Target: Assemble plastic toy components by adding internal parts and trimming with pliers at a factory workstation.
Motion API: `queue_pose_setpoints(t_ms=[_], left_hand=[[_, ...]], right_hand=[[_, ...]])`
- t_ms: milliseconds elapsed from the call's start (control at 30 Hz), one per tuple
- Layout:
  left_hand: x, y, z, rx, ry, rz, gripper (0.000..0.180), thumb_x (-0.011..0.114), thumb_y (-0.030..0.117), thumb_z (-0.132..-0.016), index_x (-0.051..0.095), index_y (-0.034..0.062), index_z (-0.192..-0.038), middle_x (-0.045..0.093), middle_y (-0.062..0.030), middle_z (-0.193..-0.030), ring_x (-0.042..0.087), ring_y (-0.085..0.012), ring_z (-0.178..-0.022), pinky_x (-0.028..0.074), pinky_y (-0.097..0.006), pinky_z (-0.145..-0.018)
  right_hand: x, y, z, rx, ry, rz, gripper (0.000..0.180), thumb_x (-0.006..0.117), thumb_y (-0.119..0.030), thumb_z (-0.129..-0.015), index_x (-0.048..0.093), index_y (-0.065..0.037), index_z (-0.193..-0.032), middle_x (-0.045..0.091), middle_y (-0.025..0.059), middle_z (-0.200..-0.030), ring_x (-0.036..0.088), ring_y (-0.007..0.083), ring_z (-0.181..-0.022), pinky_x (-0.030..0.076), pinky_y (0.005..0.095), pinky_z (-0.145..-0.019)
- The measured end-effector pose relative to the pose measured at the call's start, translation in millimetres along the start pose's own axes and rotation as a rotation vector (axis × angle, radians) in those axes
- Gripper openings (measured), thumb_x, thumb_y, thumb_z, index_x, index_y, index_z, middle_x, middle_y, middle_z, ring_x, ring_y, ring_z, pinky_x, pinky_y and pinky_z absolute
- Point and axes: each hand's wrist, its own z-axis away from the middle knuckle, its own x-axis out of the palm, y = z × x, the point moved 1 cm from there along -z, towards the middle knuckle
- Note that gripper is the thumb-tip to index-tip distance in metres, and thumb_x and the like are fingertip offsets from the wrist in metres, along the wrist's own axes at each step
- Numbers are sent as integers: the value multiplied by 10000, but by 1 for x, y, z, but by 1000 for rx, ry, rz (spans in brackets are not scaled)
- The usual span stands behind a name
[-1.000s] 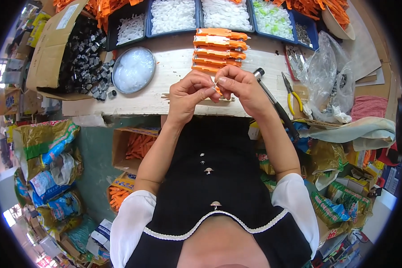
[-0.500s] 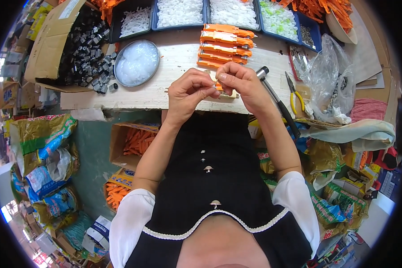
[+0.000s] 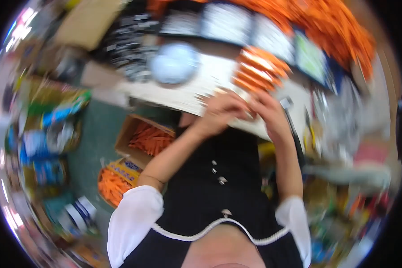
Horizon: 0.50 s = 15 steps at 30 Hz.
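The picture is smeared by motion. My left hand (image 3: pixel 223 111) and my right hand (image 3: pixel 270 114) meet over the near edge of the white worktable (image 3: pixel 174 94). The fingers of both are bent inward and close together, and the small thing between them is too blurred to make out. Just beyond my right hand lies a stack of long orange plastic parts (image 3: pixel 260 69), side by side. A dark-handled tool with a metal head (image 3: pixel 286 103) rests to the right of that hand, beside yellow-handled pliers (image 3: pixel 310 133).
A round dish (image 3: pixel 174 63) of whitish material stands at the left, by heaped black parts (image 3: pixel 131 51). Trays of white pieces (image 3: pixel 226 23) and pale green pieces (image 3: pixel 310 57) line the back. Orange parts (image 3: pixel 330 29) pile up behind; an open carton (image 3: pixel 124 134) sits below the table.
The whole view has swung, so the table and its contents appear shifted rightward and tilted. My hands stay close together at the table's near edge, now blurred.
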Motion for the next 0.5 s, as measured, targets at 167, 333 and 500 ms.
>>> queue_pose_setpoints(t_ms=[167,333,500], left_hand=[[8,-12,18,72,0,142,40,609,8,-729,580,29,-747,549,-48,-796,542,-127,-731,436,-254,-636],[-11,6,81,144,354,321,37,579,-45,-772,559,-26,-748,522,-50,-763,577,-126,-638,474,-226,-564],[-27,31,157,35,644,309,58,600,-32,-762,545,-14,-759,525,-48,-760,603,-130,-639,501,-238,-569]], right_hand=[[14,4,11,70,76,-66,88,555,-111,-807,520,-63,-742,473,-18,-623,408,59,-528,298,192,-470],[60,18,-12,117,-330,-51,79,542,-111,-824,544,-33,-807,532,11,-651,449,61,-524,331,174,-471],[138,23,-10,290,-618,-3,97,553,-116,-838,546,-21,-821,547,37,-679,462,93,-555,342,193,-499]])
